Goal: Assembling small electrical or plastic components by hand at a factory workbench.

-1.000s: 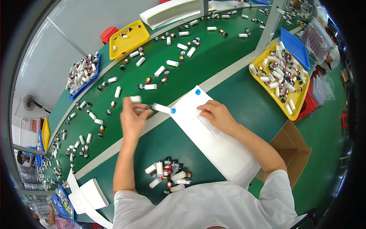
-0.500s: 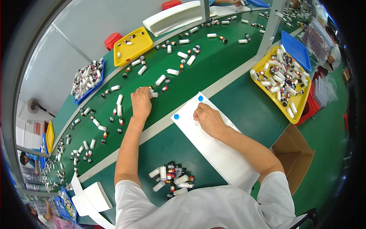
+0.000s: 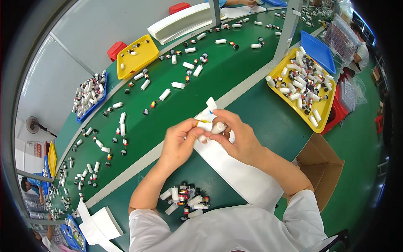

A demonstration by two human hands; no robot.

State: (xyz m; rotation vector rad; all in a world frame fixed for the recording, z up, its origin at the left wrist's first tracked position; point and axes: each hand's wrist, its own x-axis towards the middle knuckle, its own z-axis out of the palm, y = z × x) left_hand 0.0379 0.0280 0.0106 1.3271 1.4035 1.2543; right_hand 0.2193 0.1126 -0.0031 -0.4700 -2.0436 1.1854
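My hands meet above a long white sheet (image 3: 235, 168) on the green bench. My left hand (image 3: 180, 140) pinches a small white piece (image 3: 204, 125) with a yellow streak along its upper edge. Close against it, my right hand (image 3: 240, 136) grips a white plastic cylinder (image 3: 218, 127) between thumb and fingers. The fingers partly cover both pieces, so I cannot tell whether they are joined. One blue round pin (image 3: 211, 111) shows at the sheet's far end. Nearer my body lies a pile of white cylinders (image 3: 175, 194) and small black, red and yellow parts.
Similar parts lie scattered over the green belt (image 3: 142, 126) beyond a pale rail. A full yellow tray (image 3: 326, 119) stands at right, by a blue tray (image 3: 317, 50) and an open cardboard box (image 3: 321, 168). Folded white paper (image 3: 105, 222) lies at left. Co-workers sit farther along the line.
My left hand has come back from the belt, rightward, with a white piece from there. My right hand has lifted off the sheet, and both hands now meet. The view has shifted slightly.
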